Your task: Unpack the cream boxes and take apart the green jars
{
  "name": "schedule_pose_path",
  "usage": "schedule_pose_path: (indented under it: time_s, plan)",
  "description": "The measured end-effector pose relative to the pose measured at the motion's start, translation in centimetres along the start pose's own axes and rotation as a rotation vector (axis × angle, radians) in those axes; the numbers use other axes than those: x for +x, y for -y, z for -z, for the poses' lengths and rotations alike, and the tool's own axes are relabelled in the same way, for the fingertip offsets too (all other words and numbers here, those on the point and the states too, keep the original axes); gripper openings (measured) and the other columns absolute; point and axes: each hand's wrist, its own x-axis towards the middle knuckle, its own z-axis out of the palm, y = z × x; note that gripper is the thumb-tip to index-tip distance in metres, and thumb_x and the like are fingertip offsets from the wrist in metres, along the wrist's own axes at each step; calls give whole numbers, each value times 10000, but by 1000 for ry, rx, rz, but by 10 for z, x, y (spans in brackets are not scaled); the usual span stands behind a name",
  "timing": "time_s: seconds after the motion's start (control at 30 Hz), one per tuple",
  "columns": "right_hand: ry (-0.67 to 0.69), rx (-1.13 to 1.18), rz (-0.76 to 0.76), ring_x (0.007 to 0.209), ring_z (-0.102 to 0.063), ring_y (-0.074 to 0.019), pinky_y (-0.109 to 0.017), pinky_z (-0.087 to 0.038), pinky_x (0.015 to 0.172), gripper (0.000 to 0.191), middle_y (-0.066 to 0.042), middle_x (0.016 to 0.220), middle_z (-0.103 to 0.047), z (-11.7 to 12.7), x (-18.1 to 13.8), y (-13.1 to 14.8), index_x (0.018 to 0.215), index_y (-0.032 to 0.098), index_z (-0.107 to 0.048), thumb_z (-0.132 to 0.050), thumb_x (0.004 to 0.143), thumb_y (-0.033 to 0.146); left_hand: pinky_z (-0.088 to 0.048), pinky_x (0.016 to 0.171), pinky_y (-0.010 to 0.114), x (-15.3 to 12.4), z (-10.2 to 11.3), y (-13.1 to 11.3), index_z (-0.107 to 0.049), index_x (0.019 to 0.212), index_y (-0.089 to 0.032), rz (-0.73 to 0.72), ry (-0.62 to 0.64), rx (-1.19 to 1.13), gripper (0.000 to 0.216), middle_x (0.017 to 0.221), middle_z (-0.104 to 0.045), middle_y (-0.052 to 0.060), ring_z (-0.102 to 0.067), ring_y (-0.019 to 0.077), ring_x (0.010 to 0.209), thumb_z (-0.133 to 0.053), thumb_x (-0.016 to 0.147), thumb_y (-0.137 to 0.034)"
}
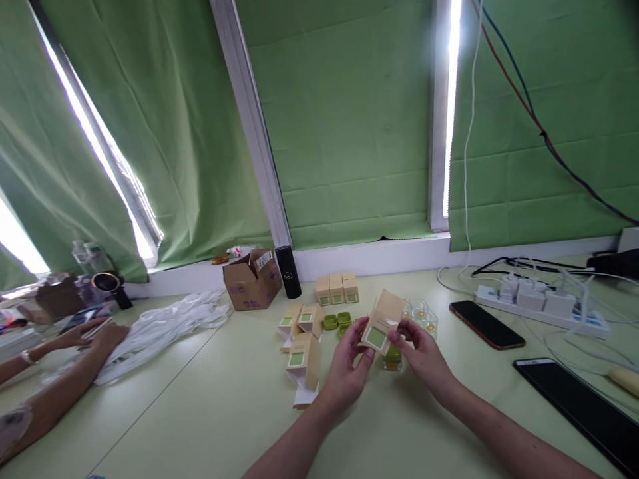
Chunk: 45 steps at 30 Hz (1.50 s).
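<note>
While left hand point(349, 362) grips small carton point(382, 322) from below, right hand point(422, 349) pinches its side — green jar point(393, 357) beneath

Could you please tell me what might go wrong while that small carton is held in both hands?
Left hand and right hand hold the carton in the air, so it may slip onto the green jar just beneath. The clear jars close behind the right hand could be knocked over.
</note>
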Motion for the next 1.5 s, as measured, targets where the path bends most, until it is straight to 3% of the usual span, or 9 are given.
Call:
schedule_pose_path:
  time_s: [0.37,0.53,0.7,1.17,1.5]
  plan:
    - [87,-29,27,1034,-694,-300,-428,-568,937,504,-121,1105,-766,0,-6,5,1053,218,-730,-752,823,666,-468,1149,489,0,-1,-5,-497,1450,-218,15,-9,7,556,1507,-547,170,-560,331,1368,-671,968,-434]
    - [106,14,0,1031,-710,-303,-440,-576,939,523,-137,1129,-771,0,-5,3,1076,214,-728,-777,807,659,-467,1150,475,2,0,-4,-512,1423,-217,-2,-13,30,494,1473,-570,162,-568,314,1356,-652,970,-354]
    - [109,46,-20,980,-725,-290,-421,-589,895,524,-139,1105,-782,-1,-4,-1,1056,207,-730,-773,811,669,-498,1099,453,3,0,-3,-537,1370,-216,-3,-43,53,454,1393,-617,153,-620,296,1272,-673,943,-295]
    - [97,18,-25,966,-727,-292,-420,-598,883,563,-125,1052,-791,-2,-4,5,1028,211,-737,-772,777,714,-462,1141,497,1,2,-3,-521,1398,-212,-3,-23,34,515,1446,-582,172,-581,328,1329,-670,967,-453]
    - [115,-2,-15,967,-720,-291,-417,-588,888,539,-111,997,-785,-3,-5,8,1015,218,-744,-786,771,697,-486,1092,446,4,1,-4,-535,1334,-208,-8,-42,18,425,1346,-620,142,-607,289,1261,-668,947,-323]
